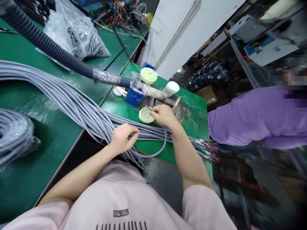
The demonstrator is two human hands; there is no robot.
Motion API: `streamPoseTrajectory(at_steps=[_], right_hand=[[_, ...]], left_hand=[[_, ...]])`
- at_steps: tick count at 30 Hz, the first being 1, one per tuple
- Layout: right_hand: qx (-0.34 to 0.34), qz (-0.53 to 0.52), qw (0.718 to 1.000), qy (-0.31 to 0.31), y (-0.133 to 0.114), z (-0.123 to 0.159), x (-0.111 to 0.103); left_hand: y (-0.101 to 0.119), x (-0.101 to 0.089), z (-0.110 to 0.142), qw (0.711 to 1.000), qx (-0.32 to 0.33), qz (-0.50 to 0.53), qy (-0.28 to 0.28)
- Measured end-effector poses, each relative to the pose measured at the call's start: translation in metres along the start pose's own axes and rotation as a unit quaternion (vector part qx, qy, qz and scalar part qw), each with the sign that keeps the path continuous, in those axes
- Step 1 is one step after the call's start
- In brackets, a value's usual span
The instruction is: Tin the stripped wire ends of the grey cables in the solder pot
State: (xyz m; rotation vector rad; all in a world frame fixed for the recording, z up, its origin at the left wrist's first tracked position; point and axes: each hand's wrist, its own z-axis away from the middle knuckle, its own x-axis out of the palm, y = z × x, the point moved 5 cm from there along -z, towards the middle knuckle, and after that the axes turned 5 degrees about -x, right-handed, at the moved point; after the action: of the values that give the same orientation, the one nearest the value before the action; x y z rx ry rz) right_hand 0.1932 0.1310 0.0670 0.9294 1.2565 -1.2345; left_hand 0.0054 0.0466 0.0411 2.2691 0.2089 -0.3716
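Note:
My right hand (163,115) pinches the end of a grey cable, whose thin stripped wires (148,109) poke out past the fingertips. Those wires hover over a shallow pale-green dish (143,118). From the hand the grey cable (165,143) loops down and back toward the bundle. My left hand (124,137) lies over the large bundle of grey cables (81,110), fingers curled in and thumb near the index finger; what they grip, if anything, is hidden. Coloured wire ends (211,150) fan out at the bundle's right end.
A ribbed dark hose (62,59) reaches across to a blue box (134,95). Beyond it stand a pale-green lid (148,75) and a white tub (171,88). A wrapped cable coil (19,137) lies at left, plastic bags (76,35) behind. A person in purple (259,118) is at right.

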Motion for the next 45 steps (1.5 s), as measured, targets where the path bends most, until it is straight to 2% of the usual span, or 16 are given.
streamPoseTrajectory(at_steps=[7, 12, 16, 18, 22, 26, 32, 45], right_hand=[[0.008, 0.062, 0.998, -0.03, -0.01, -0.008, 0.016], [0.013, 0.045, 0.999, -0.008, -0.001, -0.001, 0.003], [0.045, -0.028, 0.996, 0.072, 0.031, 0.014, -0.018], [0.084, -0.047, 0.99, 0.107, 0.054, 0.018, -0.021], [0.174, -0.033, 0.977, 0.119, 0.092, 0.014, -0.006], [0.211, -0.009, 0.972, 0.105, 0.11, 0.007, 0.012], [0.224, -0.003, 0.97, 0.091, 0.12, 0.003, 0.023], [0.236, 0.001, 0.969, 0.074, 0.125, -0.002, 0.029]], left_hand=[[-0.002, 0.0, 0.001, 1.0, 0.003, 0.003, 0.0], [-0.001, -0.001, 0.001, 1.0, 0.002, 0.001, 0.001], [0.0, -0.001, 0.0, 1.0, 0.004, -0.001, 0.007], [0.001, -0.001, 0.0, 1.0, 0.005, -0.003, 0.006], [0.001, -0.001, -0.001, 1.0, 0.008, -0.009, 0.005], [0.002, 0.001, -0.001, 1.0, 0.008, -0.012, 0.002], [0.002, 0.002, -0.001, 1.0, 0.011, -0.018, -0.001], [0.001, 0.005, -0.001, 1.0, 0.007, -0.019, -0.016]])
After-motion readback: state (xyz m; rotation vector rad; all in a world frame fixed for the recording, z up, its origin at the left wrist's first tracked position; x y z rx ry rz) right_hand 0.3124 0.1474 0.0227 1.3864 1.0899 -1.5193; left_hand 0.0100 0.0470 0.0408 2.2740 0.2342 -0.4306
